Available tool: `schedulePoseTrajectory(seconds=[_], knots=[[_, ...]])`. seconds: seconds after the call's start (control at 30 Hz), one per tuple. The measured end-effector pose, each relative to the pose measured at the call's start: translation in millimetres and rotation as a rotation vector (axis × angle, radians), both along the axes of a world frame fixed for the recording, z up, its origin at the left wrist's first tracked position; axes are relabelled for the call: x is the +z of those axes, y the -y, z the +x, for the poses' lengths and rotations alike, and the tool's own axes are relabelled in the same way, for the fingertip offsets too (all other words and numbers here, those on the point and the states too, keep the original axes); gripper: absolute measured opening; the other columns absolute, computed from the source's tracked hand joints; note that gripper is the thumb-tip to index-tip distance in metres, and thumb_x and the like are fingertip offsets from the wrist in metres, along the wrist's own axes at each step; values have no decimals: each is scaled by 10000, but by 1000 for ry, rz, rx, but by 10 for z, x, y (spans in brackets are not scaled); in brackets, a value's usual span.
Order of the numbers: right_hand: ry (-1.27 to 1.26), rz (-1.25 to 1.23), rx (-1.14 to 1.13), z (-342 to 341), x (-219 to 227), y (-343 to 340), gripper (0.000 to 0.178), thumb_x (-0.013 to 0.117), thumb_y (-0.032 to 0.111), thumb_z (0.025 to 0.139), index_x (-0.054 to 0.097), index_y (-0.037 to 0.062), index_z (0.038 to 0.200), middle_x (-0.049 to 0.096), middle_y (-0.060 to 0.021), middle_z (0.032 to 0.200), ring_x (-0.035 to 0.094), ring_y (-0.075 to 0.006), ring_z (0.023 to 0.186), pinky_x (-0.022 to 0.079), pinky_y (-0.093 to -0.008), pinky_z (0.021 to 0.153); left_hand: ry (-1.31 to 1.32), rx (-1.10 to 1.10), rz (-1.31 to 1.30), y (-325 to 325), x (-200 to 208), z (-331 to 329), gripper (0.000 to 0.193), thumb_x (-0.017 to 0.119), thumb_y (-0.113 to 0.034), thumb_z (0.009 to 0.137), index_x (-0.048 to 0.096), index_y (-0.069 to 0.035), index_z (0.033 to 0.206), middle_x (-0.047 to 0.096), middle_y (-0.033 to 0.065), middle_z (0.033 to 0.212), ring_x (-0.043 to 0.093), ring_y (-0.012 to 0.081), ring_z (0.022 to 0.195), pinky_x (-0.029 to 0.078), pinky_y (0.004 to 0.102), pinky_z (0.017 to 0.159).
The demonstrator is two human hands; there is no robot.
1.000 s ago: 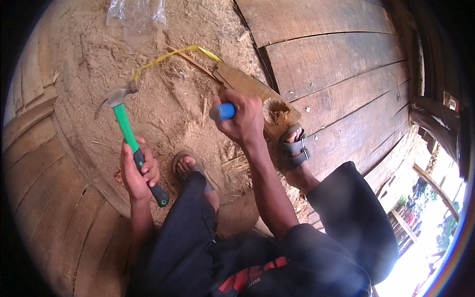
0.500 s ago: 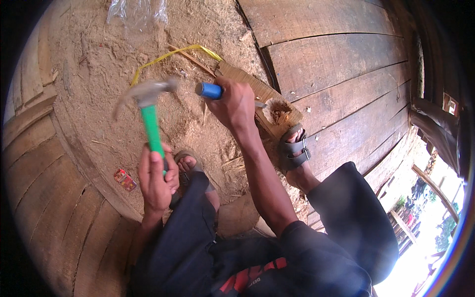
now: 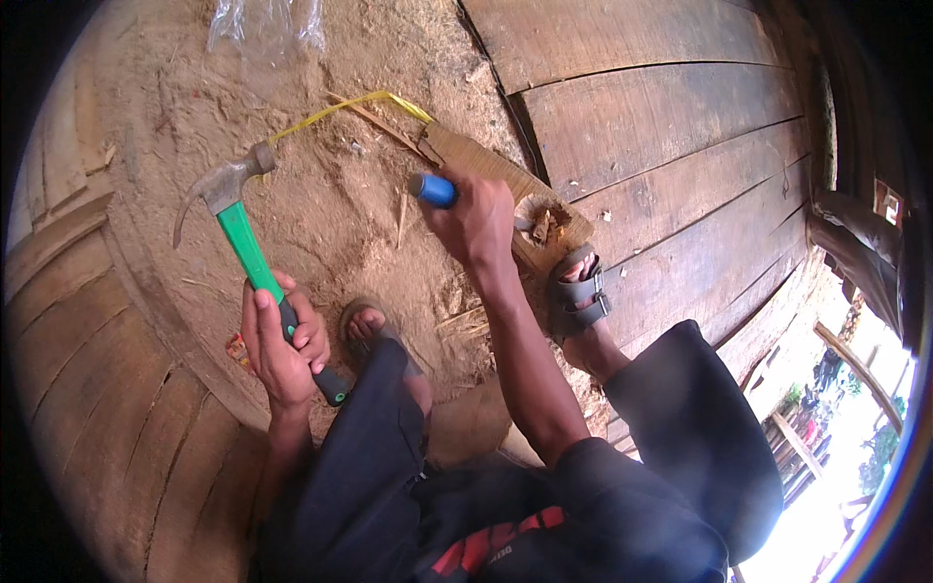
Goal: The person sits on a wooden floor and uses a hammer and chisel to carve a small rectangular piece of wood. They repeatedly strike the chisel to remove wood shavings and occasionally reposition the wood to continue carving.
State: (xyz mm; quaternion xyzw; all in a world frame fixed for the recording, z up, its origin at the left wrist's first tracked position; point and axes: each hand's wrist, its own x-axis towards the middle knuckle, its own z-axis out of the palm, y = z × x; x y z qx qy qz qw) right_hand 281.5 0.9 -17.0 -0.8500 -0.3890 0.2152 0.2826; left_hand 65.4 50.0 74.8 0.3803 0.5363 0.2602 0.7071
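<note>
Hammer point(image 3: 247, 247): held in left grip point(image 3: 284, 338), head point(image 3: 229, 185) turned toward eleven o'clock.
Blue-handled tool point(image 3: 439, 192): enclosed by right grip point(image 3: 480, 222).
Wooden block point(image 3: 486, 163): hollow point(image 3: 545, 223) placed at right grip's three o'clock.

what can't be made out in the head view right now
All in the head view:
Blue-handled tool: mid-part hidden by the right hand.
Hammer: grip partly hidden by the left hand.
Small red item: partly covered by the left hand.
Clear plastic: cut off by the top edge.
</note>
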Motion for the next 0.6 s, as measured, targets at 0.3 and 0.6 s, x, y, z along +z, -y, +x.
schedulePoseTrajectory(seconds=[0.3,0.6], knots=[[-99,-42,169,-62,42,-58,122,699,193,676,639,104,733,624,-155,633,649,-371,647,523,-464,611,1,-293,-108,145,-112,-60,343,315,-397,1056,417,-79,1134,318,-31,598,267,39,392,234,207,320],[-42,-15,168,-13,-74,14,137,705,210,692,632,101,729,618,-159,619,642,-378,624,517,-461,590,206,-33,-144,208,-213,-118,326,338,-363,1063,444,-62,1127,355,-28,621,291,26,423,269,191,357]])
